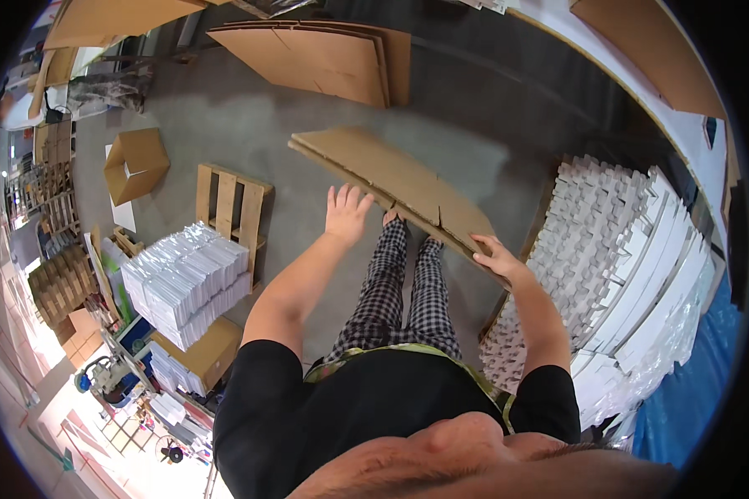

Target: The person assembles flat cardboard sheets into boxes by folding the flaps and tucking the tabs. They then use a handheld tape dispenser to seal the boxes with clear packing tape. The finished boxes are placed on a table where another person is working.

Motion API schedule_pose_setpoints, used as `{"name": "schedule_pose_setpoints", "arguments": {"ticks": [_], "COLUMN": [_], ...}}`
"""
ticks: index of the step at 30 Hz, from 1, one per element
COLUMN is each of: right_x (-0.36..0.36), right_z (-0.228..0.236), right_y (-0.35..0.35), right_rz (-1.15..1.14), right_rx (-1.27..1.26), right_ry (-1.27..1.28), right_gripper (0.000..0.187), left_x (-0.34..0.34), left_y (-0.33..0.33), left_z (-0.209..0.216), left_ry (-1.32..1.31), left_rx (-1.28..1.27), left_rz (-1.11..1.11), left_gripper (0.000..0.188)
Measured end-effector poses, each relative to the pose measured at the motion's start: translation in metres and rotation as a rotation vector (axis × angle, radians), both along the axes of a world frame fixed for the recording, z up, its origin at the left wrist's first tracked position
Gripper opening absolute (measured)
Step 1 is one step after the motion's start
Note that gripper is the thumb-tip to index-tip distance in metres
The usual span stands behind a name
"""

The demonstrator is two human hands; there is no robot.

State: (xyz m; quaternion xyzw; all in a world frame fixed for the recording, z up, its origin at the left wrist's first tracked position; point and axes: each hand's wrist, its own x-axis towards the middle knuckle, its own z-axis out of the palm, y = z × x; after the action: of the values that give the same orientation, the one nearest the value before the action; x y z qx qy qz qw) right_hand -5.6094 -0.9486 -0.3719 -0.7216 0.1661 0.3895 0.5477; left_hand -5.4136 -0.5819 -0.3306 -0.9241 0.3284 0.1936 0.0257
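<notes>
A flattened cardboard box [391,177] stands tilted in front of my legs, its near edge slanting down to the right. Slits cut into that edge show layered board. My right hand [498,256] grips its right end, some fingers hidden by the board. Beside the left part of the same edge is my left hand [348,214], fingers spread and holding nothing; whether the fingertips touch the board I cannot tell.
More flattened boxes [316,62] lie ahead on the floor. Tall stacks of white die-cut cardboard [591,241] stand close on my right. To the left are a wooden pallet [225,204], bundled white sheets [187,270] and an open carton [141,162].
</notes>
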Motion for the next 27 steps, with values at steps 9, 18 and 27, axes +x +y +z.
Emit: {"name": "schedule_pose_setpoints", "arguments": {"ticks": [9, 18, 27], "right_x": [0.032, 0.172, 0.194], "right_z": [0.013, 0.022, -0.002], "right_y": [-0.017, -0.069, -0.08], "right_rz": [-0.047, -0.314, -0.021], "right_rx": [-0.771, -1.006, -0.896], "right_ry": [-0.561, -0.505, -0.347], "right_gripper": [0.025, 0.033, 0.033], "left_x": [-0.005, -0.064, -0.079], "left_y": [-0.008, -0.006, -0.049], "left_z": [-0.009, 0.011, 0.0], "left_ry": [0.061, 0.201, 0.377], "left_rx": [-0.166, -0.371, -0.389], "left_rz": [-0.051, -0.465, -0.254], "left_gripper": [0.027, 0.025, 0.023]}}
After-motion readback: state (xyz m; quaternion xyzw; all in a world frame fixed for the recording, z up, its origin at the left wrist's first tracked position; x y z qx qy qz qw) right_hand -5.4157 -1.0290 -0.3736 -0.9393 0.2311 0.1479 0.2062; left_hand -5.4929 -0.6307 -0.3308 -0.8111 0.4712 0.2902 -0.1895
